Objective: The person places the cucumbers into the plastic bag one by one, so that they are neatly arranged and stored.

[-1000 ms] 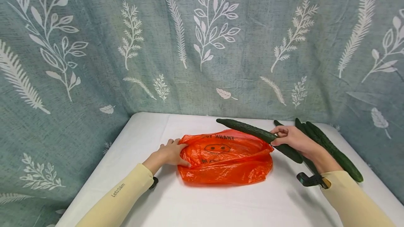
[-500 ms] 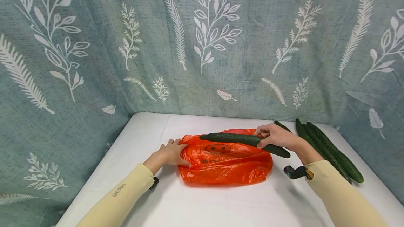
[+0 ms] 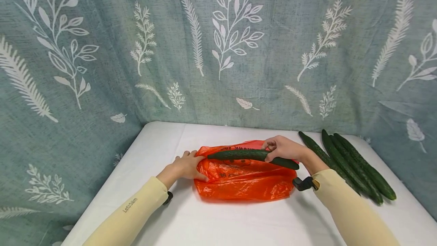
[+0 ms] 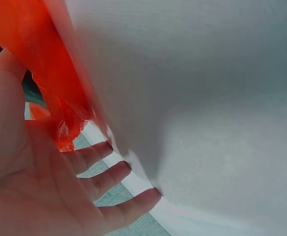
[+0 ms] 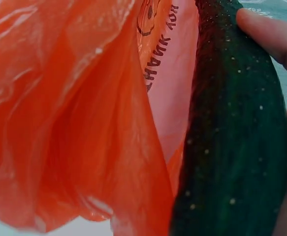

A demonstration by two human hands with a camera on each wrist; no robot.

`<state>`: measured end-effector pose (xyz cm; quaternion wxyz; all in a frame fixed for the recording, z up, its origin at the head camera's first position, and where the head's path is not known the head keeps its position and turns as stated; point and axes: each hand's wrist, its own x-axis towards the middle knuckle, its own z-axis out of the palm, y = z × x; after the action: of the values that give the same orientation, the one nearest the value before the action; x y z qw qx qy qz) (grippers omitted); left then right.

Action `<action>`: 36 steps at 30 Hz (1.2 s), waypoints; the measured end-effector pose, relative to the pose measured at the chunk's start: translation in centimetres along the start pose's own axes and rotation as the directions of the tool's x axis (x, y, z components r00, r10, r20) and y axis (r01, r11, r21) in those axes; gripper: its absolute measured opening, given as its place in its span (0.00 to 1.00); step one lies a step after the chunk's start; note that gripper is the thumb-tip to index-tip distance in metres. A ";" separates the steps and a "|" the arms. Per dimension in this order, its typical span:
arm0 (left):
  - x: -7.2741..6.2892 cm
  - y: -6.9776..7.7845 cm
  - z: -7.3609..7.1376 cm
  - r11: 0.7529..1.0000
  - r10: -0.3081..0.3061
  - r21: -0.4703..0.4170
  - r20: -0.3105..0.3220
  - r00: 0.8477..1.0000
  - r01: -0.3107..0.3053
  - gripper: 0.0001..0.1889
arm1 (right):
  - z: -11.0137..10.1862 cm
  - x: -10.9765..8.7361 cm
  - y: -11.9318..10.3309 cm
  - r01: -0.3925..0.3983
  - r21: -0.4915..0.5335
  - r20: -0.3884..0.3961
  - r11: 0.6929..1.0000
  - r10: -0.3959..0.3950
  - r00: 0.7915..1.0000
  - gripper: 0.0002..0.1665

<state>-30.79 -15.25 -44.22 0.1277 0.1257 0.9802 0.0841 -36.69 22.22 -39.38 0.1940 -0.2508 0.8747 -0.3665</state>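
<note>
My right hand [image 3: 288,150] grips a long dark green cucumber [image 3: 235,155] by its right half, holding it lengthwise over the mouth of an orange-red plastic bag [image 3: 246,189]. Close up in the right wrist view, the cucumber [image 5: 237,118] lies beside the bag's opening, and fingers press on its far side. At the bag's left end is my left hand [image 3: 187,165], spread, with index finger and thumb against the bag's edge. Three of its fingers [image 4: 101,182] reach out straight outside the bag in the left wrist view. The cucumber's left tip is near that hand.
Several more cucumbers [image 3: 355,162] lie side by side at the right of the white table [image 3: 239,223]; my right forearm crosses in front of them. A green leaf-patterned curtain [image 3: 205,48] hangs along the back and both sides.
My right hand has moved left and brought the cucumber lower, from above the bag's right side to across its mouth, turning it nearer level. The left hand has stayed at the bag.
</note>
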 end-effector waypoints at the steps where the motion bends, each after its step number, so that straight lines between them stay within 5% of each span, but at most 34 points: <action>1: 0.0 0.0 0.0 1.000 0.000 0.000 0.000 1.000 0.000 0.48 | 0.1 0.2 0.0 -0.002 0.003 0.001 1.000 0.002 1.000 0.21; 36: -1.0 -0.6 0.5 0.997 0.070 0.032 0.009 0.998 -0.070 0.48 | 0.9 3.0 0.6 -0.072 -0.001 -0.019 0.997 0.072 0.997 0.24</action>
<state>-29.85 -15.99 -44.58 0.1267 0.1624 0.9759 0.0720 -38.77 20.40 -40.92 0.1985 -0.2155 0.8854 -0.3609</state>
